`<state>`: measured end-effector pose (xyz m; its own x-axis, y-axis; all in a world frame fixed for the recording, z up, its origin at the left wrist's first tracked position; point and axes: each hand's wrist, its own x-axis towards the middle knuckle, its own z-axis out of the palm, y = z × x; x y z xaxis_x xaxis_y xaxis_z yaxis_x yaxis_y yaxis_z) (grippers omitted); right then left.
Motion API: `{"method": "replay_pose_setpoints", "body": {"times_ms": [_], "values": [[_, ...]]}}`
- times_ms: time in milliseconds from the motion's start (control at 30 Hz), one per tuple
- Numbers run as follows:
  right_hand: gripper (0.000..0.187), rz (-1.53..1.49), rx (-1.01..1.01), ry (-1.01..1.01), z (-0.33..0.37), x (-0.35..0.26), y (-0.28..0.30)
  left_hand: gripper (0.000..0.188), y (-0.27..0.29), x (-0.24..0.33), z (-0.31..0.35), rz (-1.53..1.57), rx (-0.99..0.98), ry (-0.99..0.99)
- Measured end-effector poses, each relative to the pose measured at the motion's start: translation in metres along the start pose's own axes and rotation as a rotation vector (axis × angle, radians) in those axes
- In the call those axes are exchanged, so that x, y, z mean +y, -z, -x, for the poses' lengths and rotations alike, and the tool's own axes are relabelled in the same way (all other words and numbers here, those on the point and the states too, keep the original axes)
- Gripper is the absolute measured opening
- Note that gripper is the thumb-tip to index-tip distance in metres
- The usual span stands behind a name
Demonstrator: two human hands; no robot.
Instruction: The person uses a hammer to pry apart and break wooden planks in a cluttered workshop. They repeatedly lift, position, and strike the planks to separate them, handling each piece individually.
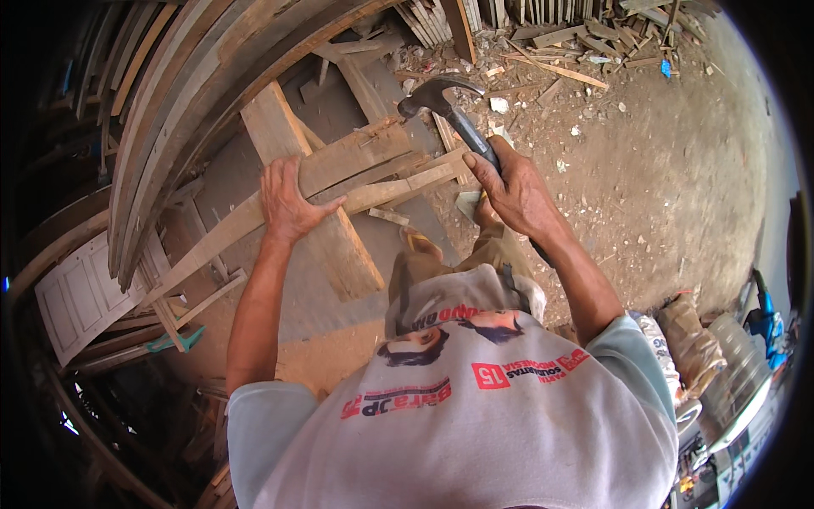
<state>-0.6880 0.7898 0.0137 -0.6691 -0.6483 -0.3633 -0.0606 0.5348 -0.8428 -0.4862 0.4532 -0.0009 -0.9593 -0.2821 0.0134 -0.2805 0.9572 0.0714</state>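
My right hand [524, 193] is closed round the dark handle of a claw hammer [468, 134]. The hammer's metal head is raised beside the end of a long wooden plank [360, 158]. My left hand [290, 202] grips that plank from above, its fingers bent over the wood and its thumb stretched out to the right. A thinner length of wood [403, 188] runs along the plank's near side. Both lie across a wide, thick board [349, 256]. Part of that board is hidden under my left hand and the plank.
Long curved boards [182, 102] lean at the upper left, near a pale panelled door [89, 297]. Wood scraps [593, 42] litter the dirt floor [653, 170] at the far side. A brown sack [688, 339] and a clear plastic container [736, 377] stand at the right.
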Motion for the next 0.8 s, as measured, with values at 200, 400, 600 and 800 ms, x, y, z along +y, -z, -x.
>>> {"method": "replay_pose_setpoints", "body": {"times_ms": [200, 400, 600, 800], "values": [[0.053, -0.432, 0.325, 0.019, -0.01, -0.008, 0.017, 0.103, -0.006, -0.002, 0.005, 0.009, 0.019, -0.012], [0.055, -0.012, 0.041, 0.003, -0.012, 0.033, -0.018, 0.104, -0.001, 0.0, 0.001, 0.018, -0.006, 0.008], [0.059, -0.367, 0.359, 0.048, -0.018, 0.018, 0.007, 0.104, -0.005, -0.002, 0.006, 0.023, 0.002, 0.014], [0.06, 0.016, 0.027, 0.003, -0.033, 0.004, 0.028, 0.103, -0.003, -0.002, 0.002, -0.003, 0.007, -0.007]]}}
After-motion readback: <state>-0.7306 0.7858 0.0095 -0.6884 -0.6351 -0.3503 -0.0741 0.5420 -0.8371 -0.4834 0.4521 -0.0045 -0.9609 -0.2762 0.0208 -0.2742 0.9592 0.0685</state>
